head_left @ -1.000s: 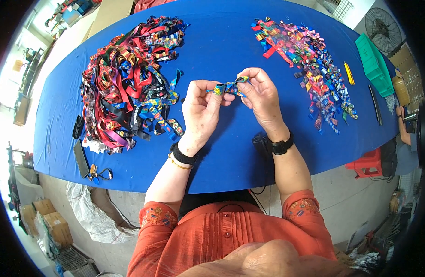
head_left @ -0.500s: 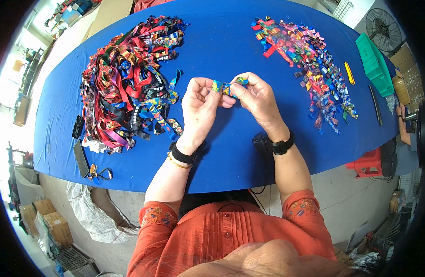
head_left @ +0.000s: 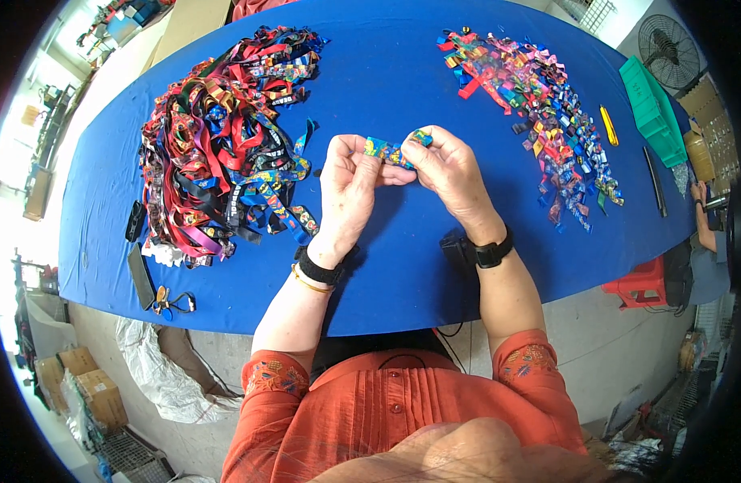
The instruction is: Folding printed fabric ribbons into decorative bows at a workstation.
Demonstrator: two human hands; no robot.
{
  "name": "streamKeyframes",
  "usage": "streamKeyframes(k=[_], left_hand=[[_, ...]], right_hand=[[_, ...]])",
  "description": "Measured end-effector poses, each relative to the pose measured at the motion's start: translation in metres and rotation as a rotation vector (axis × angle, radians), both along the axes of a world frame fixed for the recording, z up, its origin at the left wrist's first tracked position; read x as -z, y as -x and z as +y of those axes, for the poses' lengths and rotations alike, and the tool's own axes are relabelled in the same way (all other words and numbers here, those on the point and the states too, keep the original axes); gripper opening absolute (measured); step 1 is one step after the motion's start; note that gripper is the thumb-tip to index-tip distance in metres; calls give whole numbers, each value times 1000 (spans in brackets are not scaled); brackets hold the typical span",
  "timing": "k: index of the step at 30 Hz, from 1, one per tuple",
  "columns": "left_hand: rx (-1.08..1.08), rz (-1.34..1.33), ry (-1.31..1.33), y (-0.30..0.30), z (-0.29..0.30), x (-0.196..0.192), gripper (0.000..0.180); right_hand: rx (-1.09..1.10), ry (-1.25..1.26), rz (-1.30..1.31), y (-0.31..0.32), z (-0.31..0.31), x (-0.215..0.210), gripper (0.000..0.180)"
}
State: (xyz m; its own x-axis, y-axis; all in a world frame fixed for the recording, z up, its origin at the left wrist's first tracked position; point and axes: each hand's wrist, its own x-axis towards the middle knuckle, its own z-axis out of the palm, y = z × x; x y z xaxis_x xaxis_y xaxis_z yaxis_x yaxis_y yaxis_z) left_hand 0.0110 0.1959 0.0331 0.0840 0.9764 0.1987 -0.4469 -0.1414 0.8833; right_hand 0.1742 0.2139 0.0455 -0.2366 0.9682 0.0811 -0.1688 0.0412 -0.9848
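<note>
Above the middle of the blue-covered table [head_left: 370, 72], a short blue printed ribbon [head_left: 389, 152] with yellow and green patterns stretches between my two hands. My left hand [head_left: 347, 179] pinches one end between thumb and fingers. With thumb and forefinger, my right hand [head_left: 445, 167] grips the other end, where a bit of ribbon sticks up past the fingertips. To the left lies a big heap of long printed ribbons [head_left: 217, 153], mostly red, black and blue. On the right spreads a pile of short folded ribbon pieces [head_left: 548, 121] in many colours.
At the right edge are a green plastic crate [head_left: 654, 109], a yellow cutter [head_left: 609, 127] and a thin black rod [head_left: 655, 183]. A dark flat bar [head_left: 141, 276] and a small corded item [head_left: 174, 303] lie front left. Another person's arm [head_left: 702, 216] shows far right.
The ribbon between my hands has been drawn out flatter, so more of its printed face shows. My hands have barely shifted.
</note>
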Motion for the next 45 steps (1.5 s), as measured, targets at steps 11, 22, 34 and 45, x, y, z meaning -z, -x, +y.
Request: streamKeyframes(k=[11, 22, 34, 45], left_hand=[[103, 131, 120, 3, 6, 3, 17], [144, -77, 208, 4, 5, 2, 23], [154, -94, 179, 1, 5, 2, 23], [119, -20, 233, 5, 6, 0, 22]], right_hand=[[59, 115, 13, 7, -1, -2, 16], [80, 116, 116, 7, 1, 5, 19], [85, 125, 124, 7, 0, 4, 21], [-69, 157, 251, 1, 1, 4, 14]])
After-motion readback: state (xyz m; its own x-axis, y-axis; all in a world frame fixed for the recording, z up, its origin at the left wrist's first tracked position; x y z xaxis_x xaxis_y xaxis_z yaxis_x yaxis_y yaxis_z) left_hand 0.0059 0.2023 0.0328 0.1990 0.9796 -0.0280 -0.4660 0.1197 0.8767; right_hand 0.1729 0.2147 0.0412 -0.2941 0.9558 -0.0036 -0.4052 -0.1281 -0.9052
